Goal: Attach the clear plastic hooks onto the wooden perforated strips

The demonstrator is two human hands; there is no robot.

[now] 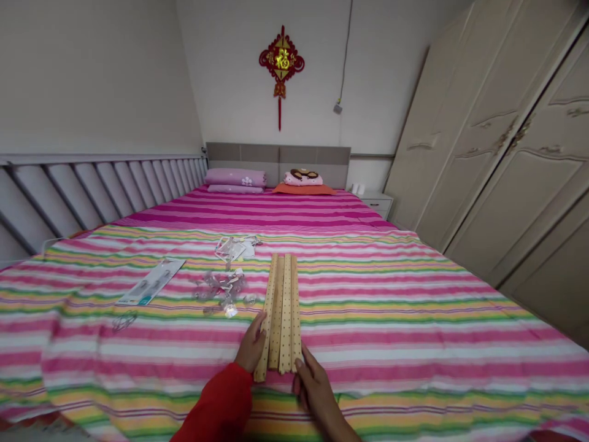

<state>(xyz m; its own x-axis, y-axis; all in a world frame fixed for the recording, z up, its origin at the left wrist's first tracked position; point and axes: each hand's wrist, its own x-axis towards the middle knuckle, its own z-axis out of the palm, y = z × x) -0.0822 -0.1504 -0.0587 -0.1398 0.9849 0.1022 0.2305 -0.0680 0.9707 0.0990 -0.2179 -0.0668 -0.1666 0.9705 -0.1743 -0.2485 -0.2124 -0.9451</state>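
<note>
Several long, pale-yellow strips (286, 313) with rows of small dark holes lie lengthwise, side by side, on the striped bedspread. They look like perforated angle bars, though their material is unclear. My left hand (252, 344), in a red sleeve, grips the outer left strip near its close end. At the lower right corner of the bundle, my right hand (313, 380) pinches the outer right strip, thumb on top and the other fingers curled below. Left of the strips is a loose pile of small clear plastic bags (223, 285), their contents too small to tell.
Beyond the bags lie white papers and packets (237, 247). A flat clear package (153, 282) and a small clear bag (124, 320) rest farther left. Folded bedding (235, 178) sits by the headboard (278, 153). A rail (105, 190) borders the left; wardrobes (497, 141) stand right.
</note>
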